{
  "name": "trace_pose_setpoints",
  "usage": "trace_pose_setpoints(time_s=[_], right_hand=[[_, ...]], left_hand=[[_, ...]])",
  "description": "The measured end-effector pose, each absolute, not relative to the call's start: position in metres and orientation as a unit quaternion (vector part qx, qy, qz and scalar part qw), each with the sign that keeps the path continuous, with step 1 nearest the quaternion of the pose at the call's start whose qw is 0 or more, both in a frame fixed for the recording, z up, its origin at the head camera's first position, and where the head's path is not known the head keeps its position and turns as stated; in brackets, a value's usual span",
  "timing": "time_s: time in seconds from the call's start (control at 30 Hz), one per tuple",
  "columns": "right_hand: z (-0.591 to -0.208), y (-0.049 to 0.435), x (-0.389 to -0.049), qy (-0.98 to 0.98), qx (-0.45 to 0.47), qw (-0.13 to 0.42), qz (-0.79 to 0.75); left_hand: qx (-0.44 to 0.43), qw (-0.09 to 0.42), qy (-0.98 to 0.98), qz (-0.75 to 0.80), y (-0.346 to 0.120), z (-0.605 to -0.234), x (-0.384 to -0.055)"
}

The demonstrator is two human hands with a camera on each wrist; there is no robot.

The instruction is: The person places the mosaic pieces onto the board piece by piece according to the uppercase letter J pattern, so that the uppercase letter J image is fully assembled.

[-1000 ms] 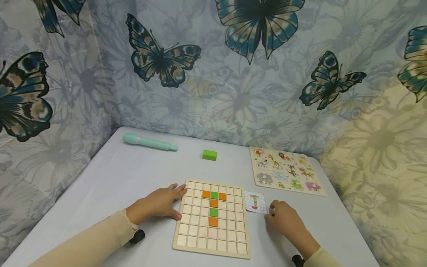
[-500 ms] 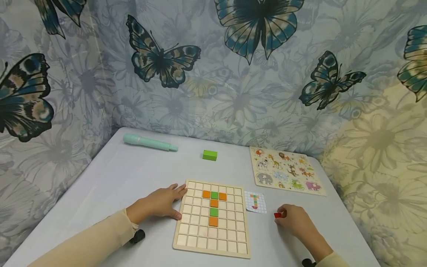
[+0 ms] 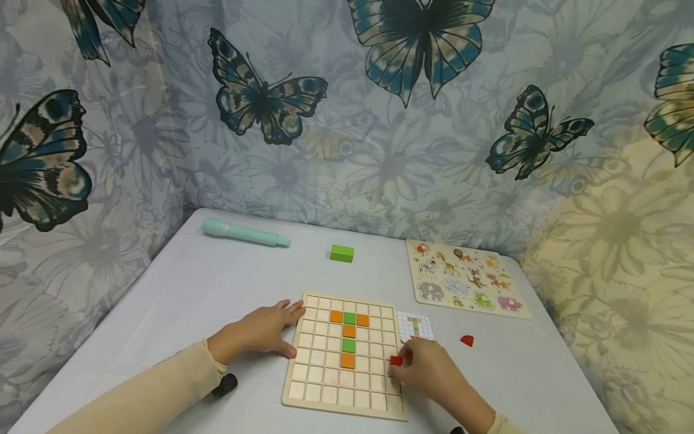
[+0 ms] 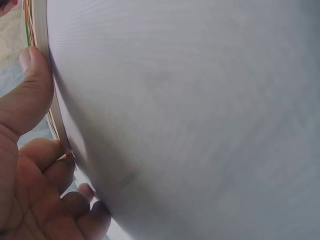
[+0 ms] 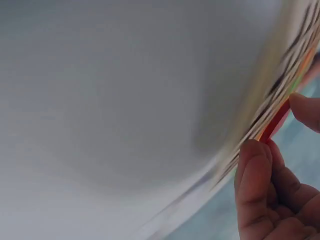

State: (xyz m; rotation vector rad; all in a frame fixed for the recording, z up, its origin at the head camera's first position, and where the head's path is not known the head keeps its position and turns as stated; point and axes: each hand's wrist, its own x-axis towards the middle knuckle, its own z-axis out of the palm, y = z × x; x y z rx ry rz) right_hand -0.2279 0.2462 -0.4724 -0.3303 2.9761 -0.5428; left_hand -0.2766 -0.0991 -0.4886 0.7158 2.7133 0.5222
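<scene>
My right hand [image 3: 431,371] pinches a small red tile [image 3: 396,361] between thumb and fingertips, over the right side of a wooden grid board [image 3: 320,377]. In the right wrist view the same red tile [image 5: 276,120] appears edge-on, close to the board. At the board's left edge, my left hand [image 3: 257,330] rests with thumb and fingers spread; its thumb [image 4: 34,92] touches the rim in the left wrist view. Orange and green square tiles, among them a green one [image 3: 349,345], form a T shape in the grid. A pattern card [image 3: 408,319] lies right of the board, partly hidden by my right hand.
A red rounded-corner piece [image 3: 467,341] lies right of the card. Behind the board stands a green block [image 3: 341,254]. A mint-green pen-shaped object [image 3: 244,233] lies at the back left. An animal puzzle board [image 3: 461,278] occupies the back right.
My right hand has picked up red material beside the card, moved right, then come left over the board with a red tile. A red piece now lies on the table. My left hand stays put.
</scene>
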Motion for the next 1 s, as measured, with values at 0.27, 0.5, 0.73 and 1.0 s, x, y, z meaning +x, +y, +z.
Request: trace_pose_setpoints(time_s=[0.27, 0.5, 0.73, 1.0], right_hand=[[-0.476, 0.176, -0.213, 0.952, -0.242, 0.050, -0.180], [-0.479, 0.169, -0.213, 0.952, -0.262, 0.022, -0.157], [-0.479, 0.168, -0.213, 0.945, -0.279, 0.021, -0.167], [-0.474, 0.181, -0.219, 0.943, -0.277, 0.025, -0.185]], left_hand=[[0.244, 0.145, 0.942, 0.178, -0.099, -0.491, -0.278], [0.243, 0.143, 0.943, 0.178, -0.097, -0.490, -0.277], [0.238, 0.144, 0.944, 0.177, -0.097, -0.490, -0.277], [0.239, 0.153, 0.942, 0.181, -0.099, -0.490, -0.275]])
